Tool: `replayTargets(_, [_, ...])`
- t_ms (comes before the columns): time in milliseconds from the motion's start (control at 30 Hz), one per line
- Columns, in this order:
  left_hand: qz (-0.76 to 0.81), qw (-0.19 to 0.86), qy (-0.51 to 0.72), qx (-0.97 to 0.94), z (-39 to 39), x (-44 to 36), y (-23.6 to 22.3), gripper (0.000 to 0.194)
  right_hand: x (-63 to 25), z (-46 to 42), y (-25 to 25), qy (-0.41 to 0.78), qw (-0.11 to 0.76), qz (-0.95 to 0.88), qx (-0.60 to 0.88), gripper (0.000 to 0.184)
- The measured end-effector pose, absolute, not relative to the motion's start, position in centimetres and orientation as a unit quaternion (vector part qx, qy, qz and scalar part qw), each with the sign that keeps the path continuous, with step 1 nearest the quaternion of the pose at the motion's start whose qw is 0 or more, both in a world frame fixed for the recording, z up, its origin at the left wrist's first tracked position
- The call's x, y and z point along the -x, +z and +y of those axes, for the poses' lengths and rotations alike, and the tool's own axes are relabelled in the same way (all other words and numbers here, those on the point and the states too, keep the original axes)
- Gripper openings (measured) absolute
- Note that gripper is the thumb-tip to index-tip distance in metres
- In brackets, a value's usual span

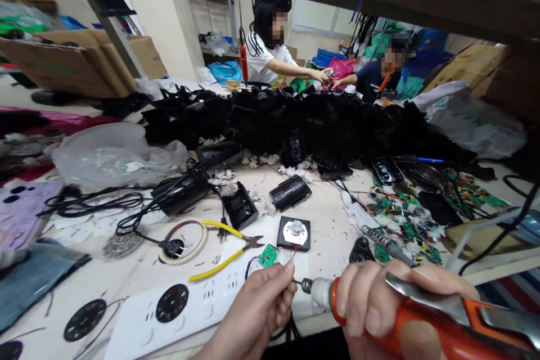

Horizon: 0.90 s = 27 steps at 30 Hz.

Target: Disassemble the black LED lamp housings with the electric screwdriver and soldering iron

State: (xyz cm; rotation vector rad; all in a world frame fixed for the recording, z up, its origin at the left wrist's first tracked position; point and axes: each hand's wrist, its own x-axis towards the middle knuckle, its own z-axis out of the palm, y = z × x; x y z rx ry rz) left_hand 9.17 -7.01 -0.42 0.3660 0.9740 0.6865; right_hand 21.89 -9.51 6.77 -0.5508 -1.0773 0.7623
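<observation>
An orange electric screwdriver (407,326) lies in my right hand (371,298), whose fingers wrap round its body near the metal lever. Its thin bit points left and reaches the fingertips of my left hand (268,298). Those fingertips are pinched together; whatever is between them is too small or hidden to make out. Just beyond my left hand sits a small black square case (282,241) with a round silver motor (297,228) on a white plate. Beside it, a small green circuit board (268,256) has thin wires attached.
Yellow-handled cutters (219,267) and a tape roll (203,239) lie left, above a white power strip (139,326). Circuit boards (415,219) cover the right side. Black plastic parts (295,115) pile up at the back. Two people (270,59) work beyond the pile.
</observation>
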Motion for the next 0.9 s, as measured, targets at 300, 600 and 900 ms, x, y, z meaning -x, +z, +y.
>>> replayTargets(300, [0.472,0.706,0.299,-0.435,-2.9,-5.9,2.1,0.05,-22.0,-6.4,7.3,0.269,0.798,-0.425,0.332,0.034])
replayTargets(600, [0.406,0.39,0.226,-0.795,3.3,-8.4,-1.3,0.05,-23.3,-1.3,4.8,0.339,0.728,-0.425,0.417,0.066])
replayTargets(900, [0.407,0.466,0.254,-0.743,4.0,-9.6,-3.0,0.024,-21.5,-0.2,6.1,0.375,0.748,-0.408,0.365,0.07])
